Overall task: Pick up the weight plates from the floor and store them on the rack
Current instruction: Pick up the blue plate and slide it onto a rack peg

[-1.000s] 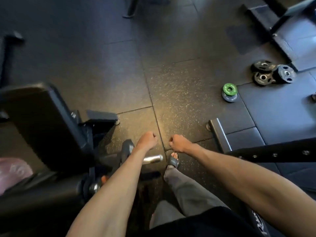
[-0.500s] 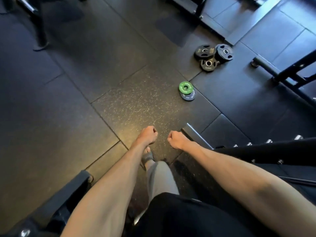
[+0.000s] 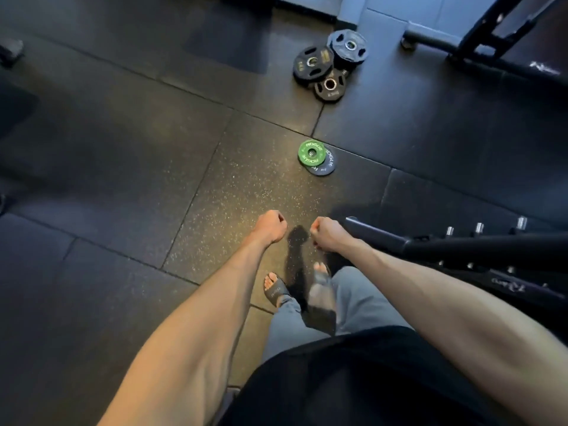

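Left grip [image 3: 270, 226], right grip [image 3: 327, 233] curled empty, green plate [image 3: 311, 152] ahead on floor [image 3: 123, 155]

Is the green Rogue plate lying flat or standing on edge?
Flat: the green Rogue plate shows its full round face, overlapping a dark plate beneath.

We see a dark rubber-tiled floor [image 3: 123, 155] — a green plate [image 3: 311, 152] lies overlapping a dark plate [image 3: 326, 168], and farther off three black plates [image 3: 313, 61] cluster, touching.
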The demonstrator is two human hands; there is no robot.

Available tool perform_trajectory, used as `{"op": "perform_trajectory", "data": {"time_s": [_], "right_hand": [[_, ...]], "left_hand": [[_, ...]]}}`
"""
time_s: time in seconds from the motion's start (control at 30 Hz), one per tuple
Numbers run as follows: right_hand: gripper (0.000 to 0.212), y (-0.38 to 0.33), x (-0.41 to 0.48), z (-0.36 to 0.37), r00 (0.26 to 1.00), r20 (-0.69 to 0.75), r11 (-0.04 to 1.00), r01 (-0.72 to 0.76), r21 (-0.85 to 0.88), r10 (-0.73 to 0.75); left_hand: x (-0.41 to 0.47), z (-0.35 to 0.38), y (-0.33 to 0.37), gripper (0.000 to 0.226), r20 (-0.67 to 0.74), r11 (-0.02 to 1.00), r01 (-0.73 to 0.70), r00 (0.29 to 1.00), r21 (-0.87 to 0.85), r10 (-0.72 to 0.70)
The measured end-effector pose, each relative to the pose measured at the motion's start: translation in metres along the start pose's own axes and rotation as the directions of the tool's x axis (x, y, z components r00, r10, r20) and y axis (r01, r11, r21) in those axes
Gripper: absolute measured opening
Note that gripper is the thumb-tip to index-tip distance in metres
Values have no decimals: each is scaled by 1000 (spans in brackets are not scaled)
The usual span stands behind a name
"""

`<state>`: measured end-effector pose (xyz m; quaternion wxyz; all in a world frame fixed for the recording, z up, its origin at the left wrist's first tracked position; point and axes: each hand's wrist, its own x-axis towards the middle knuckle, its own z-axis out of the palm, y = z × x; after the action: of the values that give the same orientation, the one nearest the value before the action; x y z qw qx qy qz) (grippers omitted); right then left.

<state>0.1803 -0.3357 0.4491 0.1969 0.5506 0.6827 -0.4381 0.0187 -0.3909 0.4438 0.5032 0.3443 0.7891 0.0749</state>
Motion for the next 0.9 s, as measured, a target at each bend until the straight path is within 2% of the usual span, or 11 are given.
{"op": "perform_trajectory", "data": {"time_s": [0.1,0.33,0.5,0.6,0.73,0.9], "right_hand": [[16,-11,34,-9,998,-9,989,-65,133,67],[28,-21,134,-49,982,-18,923,-172,345,190],[23,-20,216,-83,944,4,797,-281,535,330],[11,-16,267,-95,914,26,706,-331,626,405],[13,-3,329,-101,874,50,614,-379,693,482],[12,20,407,-91,832,86,518,-418,747,547]], "left_hand": [[42,-31,16,23,38,994,-26,999,105,22],[164,-73,82,26,172,920,-159,980,357,103],[252,-75,142,26,295,847,-282,942,451,157],[304,-74,165,27,348,803,-354,917,480,196],[373,-63,178,27,413,775,-383,894,503,174],[466,-32,168,29,468,687,-427,872,587,142]]}}
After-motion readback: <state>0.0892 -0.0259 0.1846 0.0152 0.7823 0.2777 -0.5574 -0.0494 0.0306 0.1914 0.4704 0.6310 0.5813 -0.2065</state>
